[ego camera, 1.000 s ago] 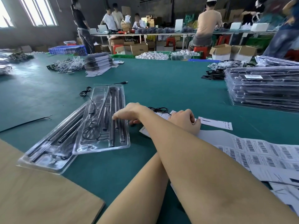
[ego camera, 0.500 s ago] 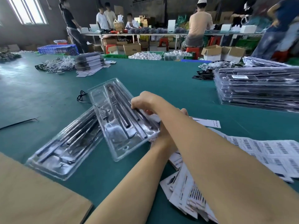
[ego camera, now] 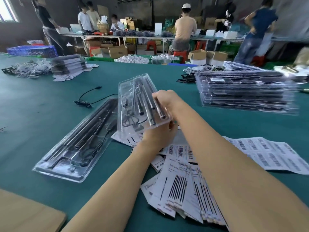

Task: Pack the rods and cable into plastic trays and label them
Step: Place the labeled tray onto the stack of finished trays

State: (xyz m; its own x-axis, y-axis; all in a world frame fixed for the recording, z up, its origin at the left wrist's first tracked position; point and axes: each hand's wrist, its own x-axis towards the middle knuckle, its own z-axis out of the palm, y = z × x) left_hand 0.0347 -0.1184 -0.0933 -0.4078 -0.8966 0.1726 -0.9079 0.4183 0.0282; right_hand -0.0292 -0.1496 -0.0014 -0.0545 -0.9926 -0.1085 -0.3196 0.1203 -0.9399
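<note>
Held tray (ego camera: 133,104): clear plastic, packed with rods (ego camera: 151,106) and a coiled cable (ego camera: 129,120); you held it tilted above the green table (ego camera: 50,106).
Right hand (ego camera: 164,102): gripped the tray's right edge, fingers curled over it.
Left hand (ego camera: 158,136): under the near end, apparently clasping it; fingers mostly hidden.
Second tray (ego camera: 78,141): flat on the table, just left.
Label sheets (ego camera: 270,153): beside your right forearm.
Packed stack (ego camera: 244,92): far right.
</note>
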